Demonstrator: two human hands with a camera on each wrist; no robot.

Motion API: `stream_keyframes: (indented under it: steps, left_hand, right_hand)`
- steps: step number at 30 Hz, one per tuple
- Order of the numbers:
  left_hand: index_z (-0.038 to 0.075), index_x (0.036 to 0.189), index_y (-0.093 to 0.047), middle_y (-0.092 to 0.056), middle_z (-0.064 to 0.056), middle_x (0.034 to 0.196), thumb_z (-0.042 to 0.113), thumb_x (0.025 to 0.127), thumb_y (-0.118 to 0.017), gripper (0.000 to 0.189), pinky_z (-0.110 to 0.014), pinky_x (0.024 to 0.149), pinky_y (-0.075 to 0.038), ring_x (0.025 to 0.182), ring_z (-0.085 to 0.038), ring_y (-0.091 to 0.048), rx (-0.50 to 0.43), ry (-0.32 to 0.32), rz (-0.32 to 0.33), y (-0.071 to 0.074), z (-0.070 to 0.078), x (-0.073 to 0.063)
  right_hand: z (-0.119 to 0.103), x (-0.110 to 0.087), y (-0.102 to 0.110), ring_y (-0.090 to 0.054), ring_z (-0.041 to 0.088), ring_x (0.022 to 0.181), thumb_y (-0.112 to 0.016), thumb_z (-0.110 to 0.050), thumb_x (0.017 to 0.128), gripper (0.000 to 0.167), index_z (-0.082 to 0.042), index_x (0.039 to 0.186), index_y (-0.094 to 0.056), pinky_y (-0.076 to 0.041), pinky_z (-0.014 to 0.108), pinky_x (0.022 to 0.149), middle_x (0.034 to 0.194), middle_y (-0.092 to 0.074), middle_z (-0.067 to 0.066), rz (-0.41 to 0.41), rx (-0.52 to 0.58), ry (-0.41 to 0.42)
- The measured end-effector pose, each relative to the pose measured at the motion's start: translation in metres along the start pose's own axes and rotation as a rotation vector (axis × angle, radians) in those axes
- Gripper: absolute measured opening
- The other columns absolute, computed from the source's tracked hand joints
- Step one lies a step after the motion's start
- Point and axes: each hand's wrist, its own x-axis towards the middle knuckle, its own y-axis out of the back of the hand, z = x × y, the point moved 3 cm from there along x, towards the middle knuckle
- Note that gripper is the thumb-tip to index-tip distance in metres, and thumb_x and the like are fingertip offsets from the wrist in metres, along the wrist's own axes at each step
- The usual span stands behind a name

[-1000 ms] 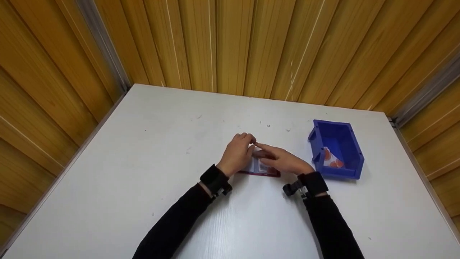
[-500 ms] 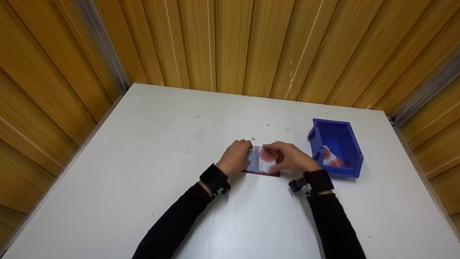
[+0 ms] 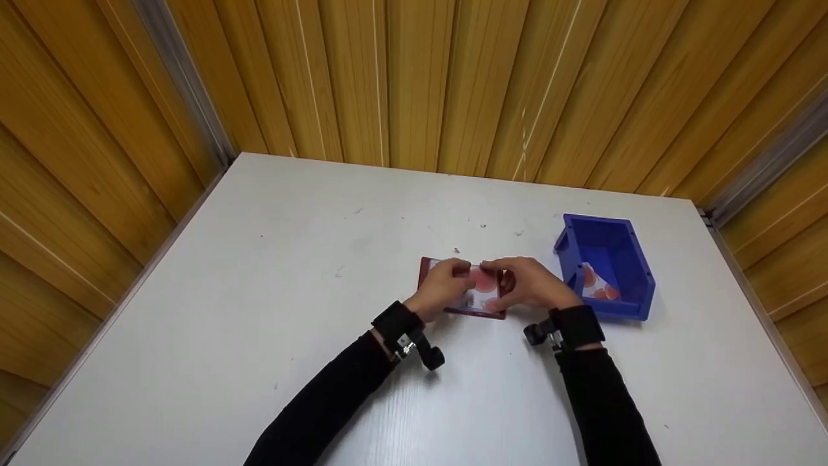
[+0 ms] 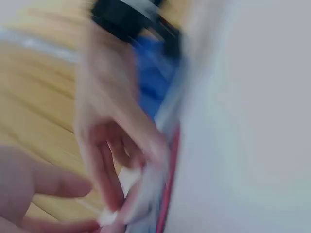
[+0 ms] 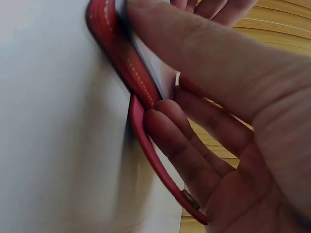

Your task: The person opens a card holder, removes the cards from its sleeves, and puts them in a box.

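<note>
An open red card holder (image 3: 424,269) with clear sleeves lies on the white table in the head view. Over its right half lies a white card (image 3: 483,282) with pink-red circles. My left hand (image 3: 442,285) bends over the middle of the holder, thumb and fingertips at the card's left side; the left wrist view is blurred there. At the right side, my right hand (image 3: 533,283) spans the holder, with its index finger at the far edge and thumb at the near edge. The right wrist view shows white stitching and a red strap (image 5: 150,151) beside the curled fingers.
To the right stands a blue plastic bin (image 3: 640,275), with a white card (image 3: 599,283) bearing red circles tilted inside. The white table (image 3: 291,259) meets wood-patterned walls (image 3: 414,84) at the back and sides.
Both hands first met over the holder; the right then drew back to its right side, uncovering the card. My left hand has since shifted right toward the card, exposing the holder's left edge.
</note>
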Motion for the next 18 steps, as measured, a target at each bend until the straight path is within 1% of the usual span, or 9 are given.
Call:
stream_keyframes:
  steps: [2, 3, 4, 6, 8, 11, 14, 16, 18]
  left_hand:
    - [-0.009, 0.138, -0.056, -0.065, -0.023, 0.132, 0.006, 0.093, -0.063, 0.048, -0.037, 0.104, -0.053, 0.115, -0.026, -0.064, -0.252, 0.109, 0.052, -0.001, -0.002, 0.001]
    - [-0.01, 0.136, -0.057, -0.065, -0.023, 0.13, 0.005, 0.092, -0.063, 0.047, -0.037, 0.102, -0.054, 0.113, -0.026, -0.065, -0.335, 0.138, 0.077, -0.001, -0.003, 0.002]
    - [-0.011, 0.135, -0.057, -0.065, -0.023, 0.129, 0.005, 0.092, -0.063, 0.047, -0.036, 0.101, -0.055, 0.112, -0.025, -0.065, -0.393, 0.152, 0.091, -0.001, -0.004, 0.002]
    - [-0.011, 0.132, -0.06, -0.067, -0.022, 0.125, 0.007, 0.091, -0.064, 0.045, -0.033, 0.096, -0.057, 0.107, -0.023, -0.066, -0.417, 0.155, 0.098, -0.002, -0.005, 0.004]
    - [-0.01, 0.127, -0.064, -0.07, -0.019, 0.118, 0.007, 0.091, -0.065, 0.04, -0.029, 0.089, -0.057, 0.1, -0.019, -0.066, -0.337, 0.124, 0.077, -0.003, -0.006, 0.005]
    - [-0.004, 0.12, -0.07, -0.074, -0.012, 0.108, 0.008, 0.091, -0.067, 0.032, -0.023, 0.079, -0.053, 0.091, -0.013, -0.063, -0.101, 0.058, 0.047, -0.005, -0.007, 0.007]
    - [-0.002, 0.116, -0.07, -0.075, -0.008, 0.101, 0.005, 0.091, -0.067, 0.027, -0.018, 0.073, -0.05, 0.086, -0.009, -0.061, 0.062, 0.011, 0.038, -0.008, -0.008, 0.009]
    - [-0.002, 0.115, -0.069, -0.073, -0.006, 0.096, 0.004, 0.091, -0.069, 0.025, -0.016, 0.07, -0.048, 0.082, -0.007, -0.059, 0.102, -0.008, 0.04, -0.009, -0.009, 0.01]
    - [-0.003, 0.115, -0.068, -0.073, -0.006, 0.094, 0.004, 0.092, -0.07, 0.024, -0.016, 0.067, -0.046, 0.079, -0.006, -0.058, 0.087, -0.018, 0.029, -0.009, -0.011, 0.011]
  right_hand:
    - [0.0, 0.0, 0.0, -0.059, 0.023, 0.092, -0.094, -0.023, 0.076, 0.086, -0.012, 0.151, -0.055, -0.05, 0.033, 0.079, 0.108, -0.067, 0.009, -0.006, -0.002, -0.017]
    - [0.0, -0.001, -0.001, -0.059, 0.022, 0.092, -0.094, -0.023, 0.076, 0.087, -0.013, 0.152, -0.054, -0.05, 0.033, 0.08, 0.108, -0.067, 0.008, -0.008, 0.001, -0.025]
    - [0.0, 0.0, -0.001, -0.059, 0.022, 0.092, -0.094, -0.023, 0.075, 0.088, -0.014, 0.152, -0.053, -0.05, 0.033, 0.081, 0.11, -0.067, 0.008, -0.009, 0.004, -0.032]
    - [0.0, 0.0, -0.001, -0.06, 0.022, 0.092, -0.094, -0.022, 0.075, 0.09, -0.015, 0.154, -0.051, -0.051, 0.033, 0.082, 0.11, -0.067, 0.008, -0.01, 0.013, -0.039]
    - [0.0, 0.001, -0.001, -0.06, 0.022, 0.093, -0.094, -0.02, 0.075, 0.09, -0.015, 0.154, -0.051, -0.051, 0.034, 0.082, 0.11, -0.067, 0.008, -0.011, 0.017, -0.036]
    - [0.0, 0.0, -0.001, -0.06, 0.022, 0.094, -0.094, -0.02, 0.075, 0.09, -0.014, 0.154, -0.051, -0.051, 0.033, 0.081, 0.109, -0.066, 0.008, -0.018, 0.018, -0.018]
    - [0.0, 0.0, -0.002, -0.059, 0.023, 0.095, -0.094, -0.021, 0.076, 0.089, -0.012, 0.154, -0.05, -0.051, 0.033, 0.08, 0.109, -0.066, 0.009, -0.021, 0.014, 0.004]
    - [-0.001, 0.0, -0.003, -0.059, 0.023, 0.095, -0.093, -0.022, 0.076, 0.09, -0.009, 0.154, -0.049, -0.051, 0.033, 0.08, 0.109, -0.066, 0.01, -0.024, 0.005, 0.017]
    - [-0.002, 0.0, -0.004, -0.059, 0.022, 0.094, -0.093, -0.023, 0.077, 0.091, -0.008, 0.155, -0.048, -0.051, 0.034, 0.082, 0.11, -0.066, 0.01, -0.027, -0.005, 0.012]
